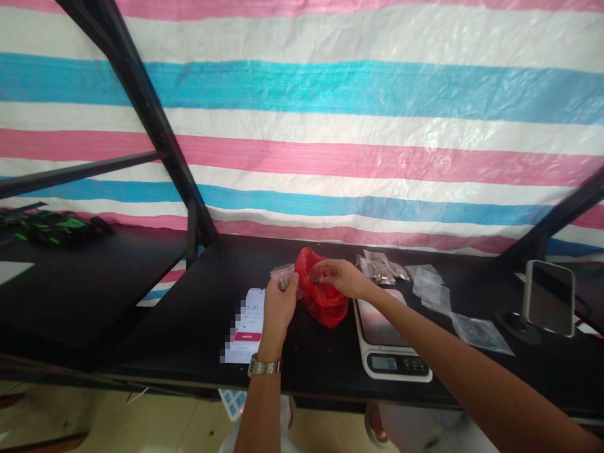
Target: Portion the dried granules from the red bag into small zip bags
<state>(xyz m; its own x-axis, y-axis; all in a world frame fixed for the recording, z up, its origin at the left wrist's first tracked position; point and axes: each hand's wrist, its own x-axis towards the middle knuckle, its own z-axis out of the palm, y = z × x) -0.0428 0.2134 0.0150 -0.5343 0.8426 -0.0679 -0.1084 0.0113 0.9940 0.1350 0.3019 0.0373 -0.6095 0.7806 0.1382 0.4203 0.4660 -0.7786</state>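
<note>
A red plastic bag (324,303) lies crumpled on the black table (198,321), near its middle. My left hand (279,304), with a metal watch on the wrist, holds a small clear bag (284,274) just left of the red bag. My right hand (340,277) reaches over the top of the red bag, its fingers pinched at the bag's upper edge. What the fingers pinch is too small to tell.
A white kitchen scale (391,336) sits right of the red bag. A phone (248,325) lies flat at the left. Small clear bags (429,286), some filled (380,267), lie behind the scale. A second phone on a stand (548,298) is at far right. Black shelf struts rise at left.
</note>
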